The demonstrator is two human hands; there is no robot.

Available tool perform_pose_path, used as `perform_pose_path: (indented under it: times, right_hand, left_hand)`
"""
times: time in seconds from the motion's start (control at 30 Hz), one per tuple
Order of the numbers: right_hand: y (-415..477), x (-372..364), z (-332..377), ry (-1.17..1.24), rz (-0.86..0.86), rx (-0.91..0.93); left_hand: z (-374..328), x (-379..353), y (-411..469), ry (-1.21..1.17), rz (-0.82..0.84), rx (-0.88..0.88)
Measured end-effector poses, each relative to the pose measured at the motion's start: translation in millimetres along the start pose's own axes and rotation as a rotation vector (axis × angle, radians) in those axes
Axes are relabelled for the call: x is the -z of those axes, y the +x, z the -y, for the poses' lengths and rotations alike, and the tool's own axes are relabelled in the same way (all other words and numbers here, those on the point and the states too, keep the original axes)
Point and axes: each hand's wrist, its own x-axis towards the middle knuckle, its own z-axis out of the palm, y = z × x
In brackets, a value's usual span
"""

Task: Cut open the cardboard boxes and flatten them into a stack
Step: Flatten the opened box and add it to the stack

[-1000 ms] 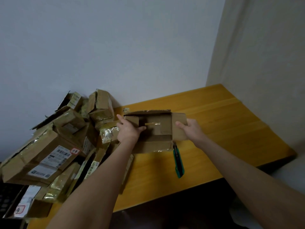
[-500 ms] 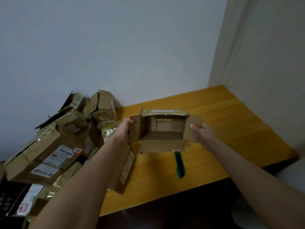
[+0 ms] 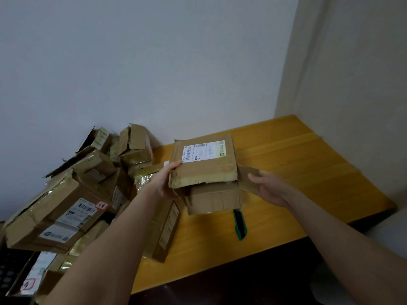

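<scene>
The front edge of the table [image 3: 308, 164] runs just nearer than the cardboard box [image 3: 204, 168], with dark space beneath it. A green utility knife [image 3: 239, 223] lies on the wood right below the box, close to that edge. The box is held up over the table with its label side up and one flap hanging toward the person. The left hand [image 3: 164, 183] grips the box's left edge, thumb on top by the label and fingers underneath. The right hand [image 3: 268, 188] pinches the flap sticking out of the box's right side. Right of the box, open wood runs to the side wall [image 3: 352, 84]. Left of the box, a pile of boxes [image 3: 66, 205] crowds the tabletop back to the rear wall [image 3: 154, 62].
</scene>
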Motion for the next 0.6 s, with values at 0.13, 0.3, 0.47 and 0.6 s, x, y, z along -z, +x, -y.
perform_pose_path:
  times: [0.13,0.3,0.47,0.6]
  right_hand:
    - [-1.4,4.6,5.3,0.006,0.039,-0.136]
    - [5.9,-4.4,12.7,-0.291,-0.06,-0.211]
    - [10.5,-12.0,0.8,-0.292,-0.178,-0.008]
    - [9.6,-14.4,-6.0,-0.362,-0.174,0.074]
  left_hand:
    - [4.9,3.8,-1.6,0.046,-0.011,-0.088]
    - [8.5,-7.8,-9.7,0.265,0.076,-0.217]
    - [4.6,-16.7,-8.6,0.281,0.044,-0.278]
    - [-1.3,-14.5,-8.9,0.161,0.033,-0.22]
